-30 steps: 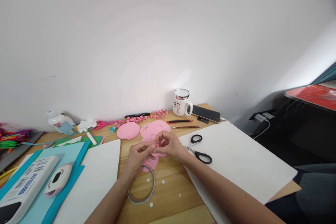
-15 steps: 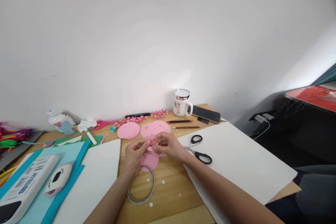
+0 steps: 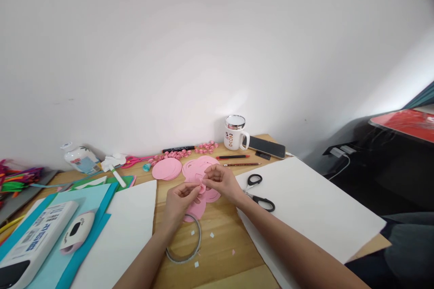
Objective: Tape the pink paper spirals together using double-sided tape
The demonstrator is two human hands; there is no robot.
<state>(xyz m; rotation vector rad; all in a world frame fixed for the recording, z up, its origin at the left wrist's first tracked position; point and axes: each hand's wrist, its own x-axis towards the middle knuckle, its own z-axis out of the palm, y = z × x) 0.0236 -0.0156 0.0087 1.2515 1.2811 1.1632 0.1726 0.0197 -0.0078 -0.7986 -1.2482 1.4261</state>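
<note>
Counter (image 3: 233,221): wood, against the wall. White sheet on the right (image 3: 315,207), another white sheet on the left (image 3: 132,216), blue sheets (image 3: 86,196) overlapping the left one's far-left edge. White labelled case (image 3: 40,235) near left, on the blue.

Two bare hands mid-counter, raised over pink cut paper. Left hand (image 3: 185,196): grip closed to a pinch, thumb and fingertips on a small pink paper piece (image 3: 202,188). Right hand (image 3: 220,183): fingertips nearly together at the piece's far-right edge; can't tell if that grip has hold of it or just touches.

White mug (image 3: 232,138) far, by the wall; smartphone (image 3: 267,146) just right of it. Black-handled scissors (image 3: 255,198) lie on the right sheet, blades partly behind the right hand.

Tape roll (image 3: 200,237), near side of the hands, flat. Stacked pink discs (image 3: 166,169), far left of the hands; cut pink paper (image 3: 206,162) right beside the stack.

Small curled pink pieces (image 3: 169,157) in a heap on the far side, more left of the mug. My read: those are done, many of them. Piece in hand looks part-formed. Flat discs look unworked; count can't be read.

White paper bits (image 3: 196,264) near, right of the roll.
</note>
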